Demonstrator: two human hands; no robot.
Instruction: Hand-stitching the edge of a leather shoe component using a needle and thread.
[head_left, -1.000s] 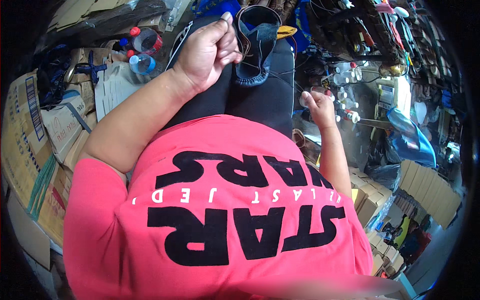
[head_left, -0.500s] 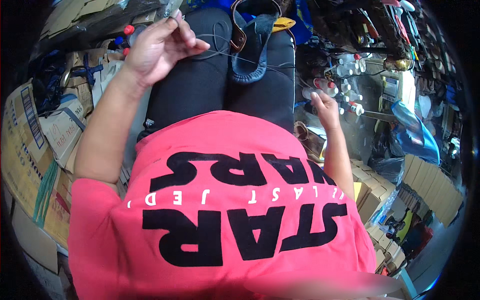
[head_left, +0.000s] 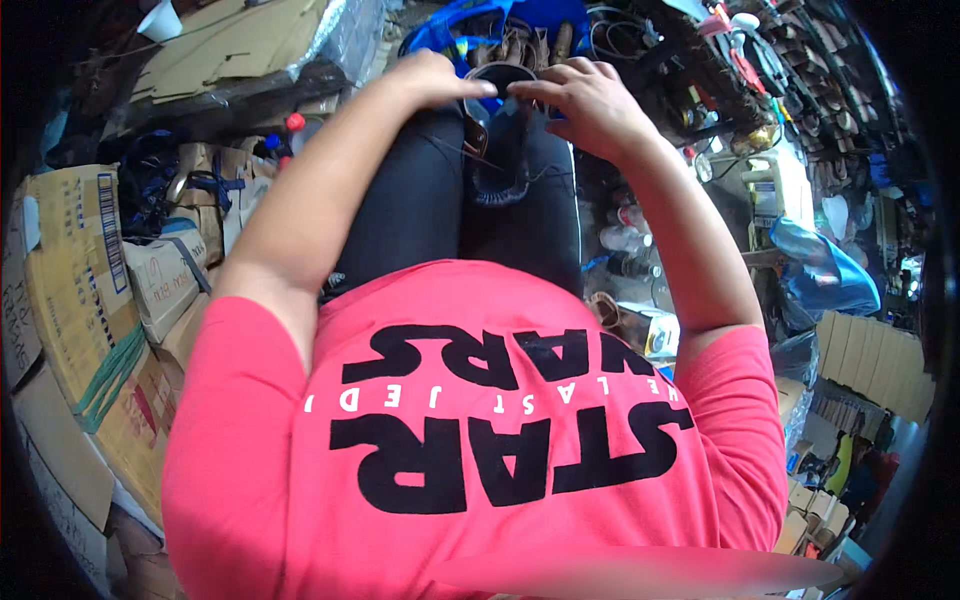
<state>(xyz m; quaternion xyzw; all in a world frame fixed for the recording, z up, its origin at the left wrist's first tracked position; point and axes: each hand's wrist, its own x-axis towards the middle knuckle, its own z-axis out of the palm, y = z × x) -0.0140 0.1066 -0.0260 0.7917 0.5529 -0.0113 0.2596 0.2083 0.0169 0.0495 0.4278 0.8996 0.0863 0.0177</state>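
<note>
A dark blue shoe upper (head_left: 500, 188) with a puckered, gathered end and brown leather at its side rests across my thighs, between my knees. My left hand (head_left: 432, 78) is closed at the left of its far opening; the thumb reaches inward and the other fingers are mostly hidden. From the right, my right hand (head_left: 590, 105) grips the same far rim, fingers bent, thumb and fingertip close to the left thumb. A thin dark thread (head_left: 475, 152) lies loosely across the upper and my leg.
Beyond my knees, a blue bag or basin (head_left: 425, 38) holds brown leather pieces. Cardboard boxes (head_left: 75, 270) crowd the left. Plastic bottles (head_left: 628, 237) stand right of my leg, with a blue plastic bag (head_left: 820, 270) and stacked cardboard (head_left: 875, 365) further right.
Both hands, apart earlier with thread drawn out sideways from the left one, have come together at the shoe upper's far rim. The thread now hangs slack.
</note>
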